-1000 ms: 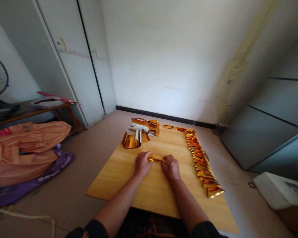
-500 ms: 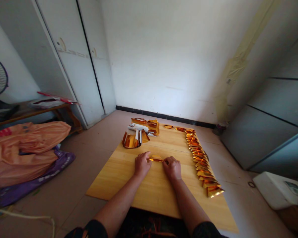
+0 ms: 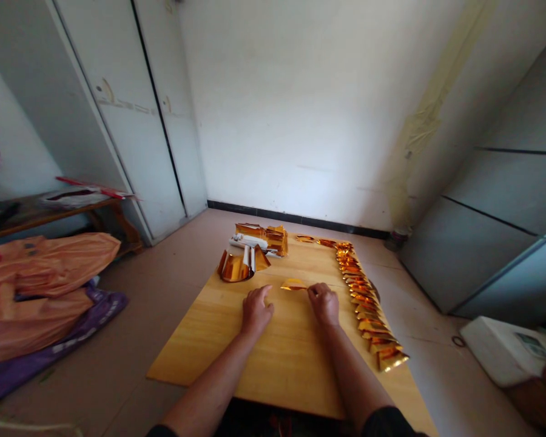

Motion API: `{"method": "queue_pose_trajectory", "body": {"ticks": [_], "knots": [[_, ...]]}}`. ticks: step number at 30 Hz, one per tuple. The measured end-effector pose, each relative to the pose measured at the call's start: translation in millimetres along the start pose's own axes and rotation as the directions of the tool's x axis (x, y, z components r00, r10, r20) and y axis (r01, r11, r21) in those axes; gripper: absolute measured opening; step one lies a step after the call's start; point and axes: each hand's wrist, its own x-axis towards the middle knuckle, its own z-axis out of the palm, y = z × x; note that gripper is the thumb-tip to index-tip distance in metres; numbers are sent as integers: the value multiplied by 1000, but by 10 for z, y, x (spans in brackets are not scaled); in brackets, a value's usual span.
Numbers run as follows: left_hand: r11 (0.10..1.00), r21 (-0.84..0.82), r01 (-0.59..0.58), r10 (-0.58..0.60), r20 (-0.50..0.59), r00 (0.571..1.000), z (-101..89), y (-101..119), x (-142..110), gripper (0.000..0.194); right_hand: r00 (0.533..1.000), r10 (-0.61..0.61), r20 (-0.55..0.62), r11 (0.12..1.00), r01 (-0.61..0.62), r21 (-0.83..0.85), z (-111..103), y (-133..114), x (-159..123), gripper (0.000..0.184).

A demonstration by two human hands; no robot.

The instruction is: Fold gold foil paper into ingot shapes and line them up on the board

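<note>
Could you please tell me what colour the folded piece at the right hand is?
Shiny gold, a metallic foil piece, seen best in the head view, the only one.

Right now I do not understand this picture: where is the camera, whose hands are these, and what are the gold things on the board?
The camera sits on a person's head and looks forward and down, so the two bare arms at the bottom are that person's own. There is no machine. The left hand rests on a wooden board on the floor. The right hand pinches the end of a folded gold foil piece. Along the board's right edge runs a row of folded gold pieces. At the far end lie a curled gold sheet and a gold stack.
</note>
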Motion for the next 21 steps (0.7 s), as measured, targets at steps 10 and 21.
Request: {"method": "queue_pose_trajectory", "body": {"ticks": [10, 21], "knots": [[999, 36, 2, -4, 55, 998, -22, 18, -98, 47, 976, 216, -25, 920, -212, -329, -261, 601, 992, 25], [1000, 9, 29, -30, 61, 998, -16, -2, -187, 44, 913, 394, 110, 820, -295, -491, -14, 915, 1519, 26]]}}
